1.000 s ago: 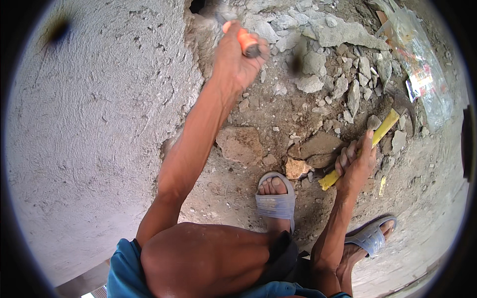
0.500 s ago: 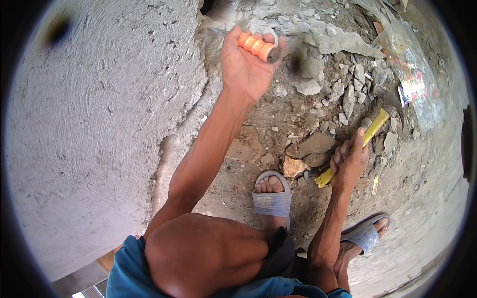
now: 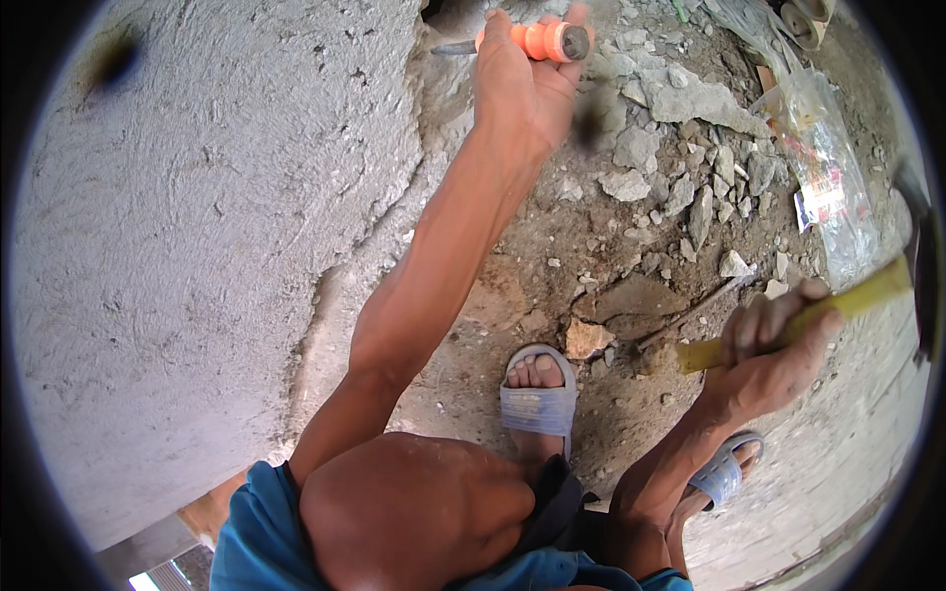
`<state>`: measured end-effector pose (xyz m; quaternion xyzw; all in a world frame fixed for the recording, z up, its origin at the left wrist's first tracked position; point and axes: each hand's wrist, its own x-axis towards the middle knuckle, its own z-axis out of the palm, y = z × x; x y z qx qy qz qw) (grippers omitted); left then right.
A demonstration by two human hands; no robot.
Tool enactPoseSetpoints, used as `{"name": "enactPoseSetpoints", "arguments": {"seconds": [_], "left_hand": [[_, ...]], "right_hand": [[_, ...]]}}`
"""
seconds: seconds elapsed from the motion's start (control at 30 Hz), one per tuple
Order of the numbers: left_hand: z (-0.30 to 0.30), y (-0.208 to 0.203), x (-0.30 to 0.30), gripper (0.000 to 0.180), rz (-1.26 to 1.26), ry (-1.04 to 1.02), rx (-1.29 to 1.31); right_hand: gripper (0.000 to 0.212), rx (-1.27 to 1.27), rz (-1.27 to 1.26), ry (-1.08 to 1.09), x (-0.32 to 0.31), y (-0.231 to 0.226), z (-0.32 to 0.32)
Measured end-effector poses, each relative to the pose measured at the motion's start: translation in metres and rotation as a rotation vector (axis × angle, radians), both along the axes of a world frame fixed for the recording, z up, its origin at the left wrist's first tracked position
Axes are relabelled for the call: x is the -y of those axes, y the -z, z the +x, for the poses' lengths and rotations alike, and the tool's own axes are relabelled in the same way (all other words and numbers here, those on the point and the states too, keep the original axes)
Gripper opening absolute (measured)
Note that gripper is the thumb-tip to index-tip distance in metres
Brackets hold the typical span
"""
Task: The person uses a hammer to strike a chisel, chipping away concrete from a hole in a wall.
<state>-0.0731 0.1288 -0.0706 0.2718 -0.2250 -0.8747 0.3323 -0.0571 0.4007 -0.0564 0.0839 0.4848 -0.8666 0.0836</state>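
Orange-handled chisel (image 3: 540, 41) at top centre, in left hand (image 3: 517, 94): grip closed round the handle, palm up, shaft pointing left at the broken edge of the grey wall (image 3: 217, 217). Can't tell if the tip touches. Yellow-handled hammer (image 3: 872, 292) at right, in right hand (image 3: 774, 360): grip wrapped round the handle near its butt end, head up and right, blurred. Hands well apart. Grey rubble (image 3: 705, 187) on the dirt between them; clear plastic bag (image 3: 838, 182) right of the rubble. Tan stone (image 3: 588, 338) just beyond the grey sandal (image 3: 537, 409) on the left foot. Second sandal (image 3: 719, 479) below right hand.
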Motion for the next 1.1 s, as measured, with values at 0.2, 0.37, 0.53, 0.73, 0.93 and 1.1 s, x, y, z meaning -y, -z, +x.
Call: {"name": "enactPoseSetpoints", "arguments": {"seconds": [0.2,0.37,0.53,0.73,0.93,1.1], "left_hand": [[-0.012,-0.01,-0.008,0.036,0.002,0.042,0.043],[0.025,-0.016,0.02,0.038,0.001,0.032,0.177],[0.004,-0.011,0.012,0.046,0.044,0.002,0.077],[-0.03,-0.001,0.02,0.048,0.128,-0.062,0.053],[-0.002,-0.003,0.038,0.043,0.083,0.011,0.063],[0.009,-0.026,0.025,0.045,0.056,0.034,0.039]], "right_hand": [[0.039,-0.189,-0.626,0.122,0.072,-0.01,0.022],[0.036,0.0,0.398,-0.694,0.085,0.022,0.078],[0.039,0.031,-0.13,0.007,0.037,-0.033,-0.005],[0.038,-0.45,-0.353,0.299,0.044,-0.041,-0.038],[0.042,0.002,0.414,-0.765,0.099,-0.006,0.039],[0.047,-0.147,-0.222,-0.054,0.048,-0.063,-0.017]]}}
